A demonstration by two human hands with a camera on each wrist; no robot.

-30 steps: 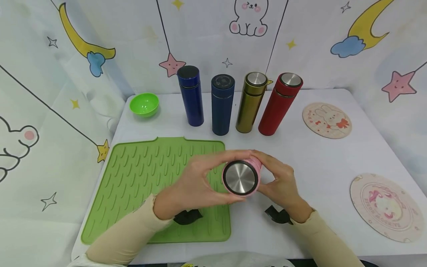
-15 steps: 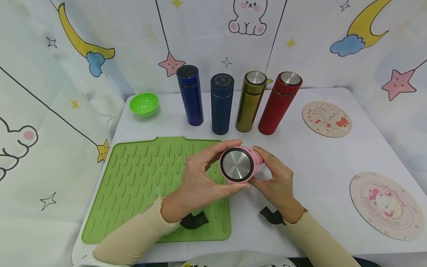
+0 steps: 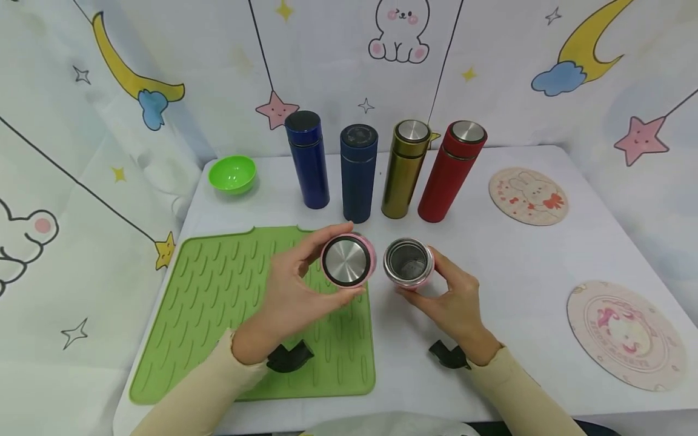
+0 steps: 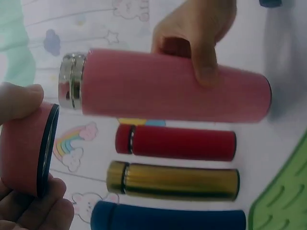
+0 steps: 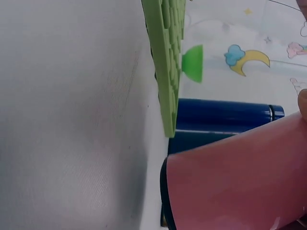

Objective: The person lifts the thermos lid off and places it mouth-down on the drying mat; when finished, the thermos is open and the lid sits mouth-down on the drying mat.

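My left hand (image 3: pixel 297 284) grips the pink lid (image 3: pixel 346 260) of a thermos, its brushed-metal top facing up in the head view. The pink thermos body (image 4: pixel 177 86) is held by my right hand (image 3: pixel 455 297), its fingers and thumb on either side. In the head view the open steel mouth (image 3: pixel 408 262) faces up, and the inside looks dark and grey. A small gap separates lid and body. The left wrist view shows the bare metal neck (image 4: pixel 72 80). In the right wrist view, only the lower pink body (image 5: pixel 240 177) shows.
A green ridged mat (image 3: pixel 207 315) lies under my left arm. Behind stand a glossy blue thermos (image 3: pixel 309 163), a dark blue one (image 3: pixel 358 175), a gold one (image 3: pixel 405 172) and a red one (image 3: pixel 449 175). A green bowl (image 3: pixel 232 175) sits back left; two round coasters (image 3: pixel 529 197) lie right.
The lid has come off the pink thermos. My left hand has moved left with it, while my right hand keeps holding the body, whose mouth now shows.
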